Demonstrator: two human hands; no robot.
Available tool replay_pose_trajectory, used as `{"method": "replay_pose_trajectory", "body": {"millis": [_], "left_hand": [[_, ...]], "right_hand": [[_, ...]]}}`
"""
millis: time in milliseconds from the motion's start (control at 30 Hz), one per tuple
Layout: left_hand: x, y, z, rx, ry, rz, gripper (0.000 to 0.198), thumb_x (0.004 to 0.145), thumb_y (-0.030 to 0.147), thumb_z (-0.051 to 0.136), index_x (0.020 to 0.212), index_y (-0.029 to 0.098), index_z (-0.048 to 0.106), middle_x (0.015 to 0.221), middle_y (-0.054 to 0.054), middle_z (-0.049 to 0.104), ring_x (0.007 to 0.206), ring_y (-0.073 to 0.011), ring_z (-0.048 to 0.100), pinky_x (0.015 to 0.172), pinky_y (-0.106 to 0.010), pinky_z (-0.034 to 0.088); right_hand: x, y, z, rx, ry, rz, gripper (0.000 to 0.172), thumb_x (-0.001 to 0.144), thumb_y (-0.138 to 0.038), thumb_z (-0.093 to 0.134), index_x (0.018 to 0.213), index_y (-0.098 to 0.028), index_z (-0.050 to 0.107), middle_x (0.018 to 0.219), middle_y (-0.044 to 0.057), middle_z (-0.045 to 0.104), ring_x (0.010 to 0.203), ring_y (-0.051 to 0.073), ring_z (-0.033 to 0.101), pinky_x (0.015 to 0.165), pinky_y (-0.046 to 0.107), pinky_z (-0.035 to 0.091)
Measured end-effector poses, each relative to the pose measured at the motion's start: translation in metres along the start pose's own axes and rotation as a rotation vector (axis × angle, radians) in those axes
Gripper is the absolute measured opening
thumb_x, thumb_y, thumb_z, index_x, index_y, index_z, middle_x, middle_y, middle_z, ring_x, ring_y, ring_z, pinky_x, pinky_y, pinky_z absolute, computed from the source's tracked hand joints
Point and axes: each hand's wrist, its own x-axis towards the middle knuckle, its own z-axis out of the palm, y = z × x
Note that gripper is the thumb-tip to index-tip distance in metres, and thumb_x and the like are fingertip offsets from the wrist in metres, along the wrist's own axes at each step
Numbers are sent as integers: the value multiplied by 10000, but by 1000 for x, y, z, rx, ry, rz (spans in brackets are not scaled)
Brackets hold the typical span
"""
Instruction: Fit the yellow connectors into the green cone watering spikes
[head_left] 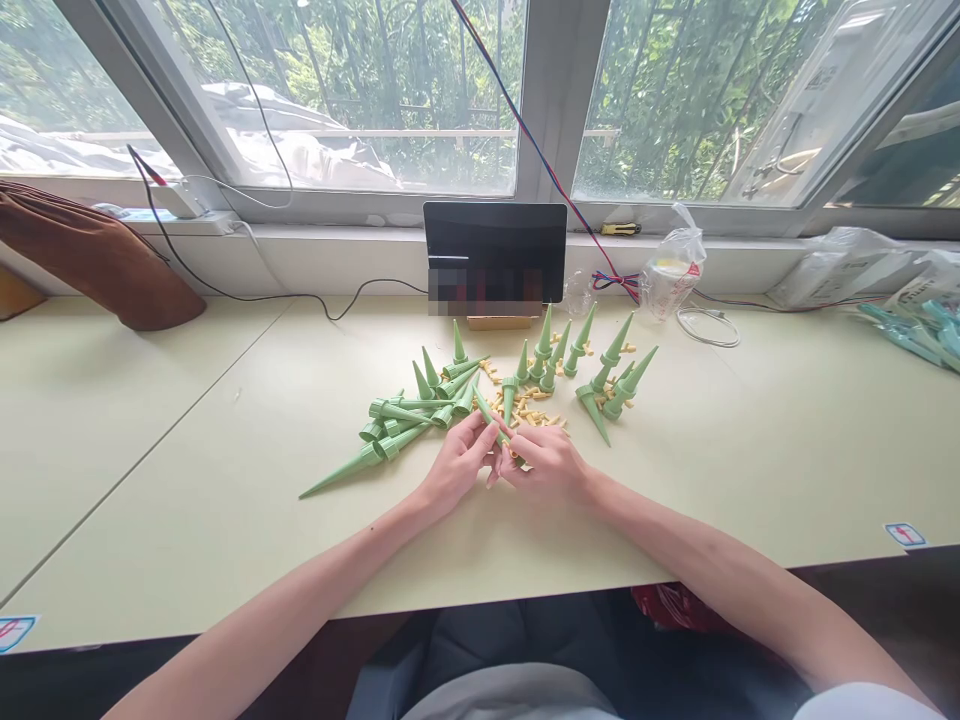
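Between my two hands is a green plastic plant watering spike (484,404), its tip pointing up and away from me. My left hand (463,458) grips its side with thumb and fingers. My right hand (546,460) is closed at its wider end, where a bit of yellow shows by the fingertips; most of that end is hidden. Loose green spikes (401,409) lie in a pile to the left. Small yellow valves (534,416) are scattered just beyond my hands. Several spikes with yellow valves fitted (616,345) stand upright at the right, some stacked.
A dark-screened tablet (495,255) leans at the back by the window. A brown bag (101,255) is at the far left. Cables (330,310) run along the back. A plastic bag with a cup (673,270), a yellow cutter (620,229) and teal items (919,330) are at the right.
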Motion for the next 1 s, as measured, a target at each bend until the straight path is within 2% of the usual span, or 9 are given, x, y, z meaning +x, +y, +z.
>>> {"method": "replay_pose_trajectory", "body": {"millis": [200,467,1000], "left_hand": [[0,0,0,8,4,-2,296,900,440,622,981,156,595,702,17,528,541,-82,505,414,-174,449],[0,1,2,-7,17,5,272,898,422,632,946,157,599,724,18,536,523,-71,503,416,-173,450],[0,0,0,-5,4,5,271,903,429,622,941,166,573,691,28,524,522,-76,495,410,-174,442]], "right_hand": [[2,-1,-2,66,57,5,314,825,-98,536,581,-208,372,519,-53,390,462,86,293,428,227,282],[-1,1,0,13,-29,-3,322,851,-101,519,583,-204,372,529,-42,425,459,79,329,443,220,290],[1,-1,-2,58,-8,16,317,831,-92,540,576,-205,389,518,-38,458,461,85,343,442,221,308]]}}
